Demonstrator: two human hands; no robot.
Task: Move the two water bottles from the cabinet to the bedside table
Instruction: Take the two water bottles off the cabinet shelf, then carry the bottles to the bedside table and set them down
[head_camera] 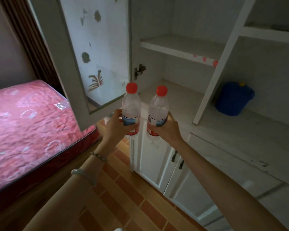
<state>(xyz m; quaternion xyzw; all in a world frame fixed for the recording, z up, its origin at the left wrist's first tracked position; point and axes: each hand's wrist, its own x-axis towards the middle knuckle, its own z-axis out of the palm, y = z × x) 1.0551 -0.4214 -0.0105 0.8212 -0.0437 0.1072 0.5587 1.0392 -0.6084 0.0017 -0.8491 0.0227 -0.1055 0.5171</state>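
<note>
I hold two clear water bottles with red caps, upright and side by side, in front of the open white cabinet (pixel 178 45). My left hand (pixel 116 125) grips the left bottle (pixel 130 105) around its label. The right bottle (pixel 158 109) is held the same way by my right hand (pixel 168 130). Both bottles hang in the air just outside the cabinet's lower shelf, above the floor. The bedside table is not in view.
The open cabinet door (pixel 97 52) stands just left of the bottles. A bed with a red plastic-wrapped mattress (pixel 28 130) lies to the left. A blue bucket (pixel 233 99) sits in the right compartment. White lower cupboard doors (pixel 158 165) and a tiled floor (pixel 123 197) are below.
</note>
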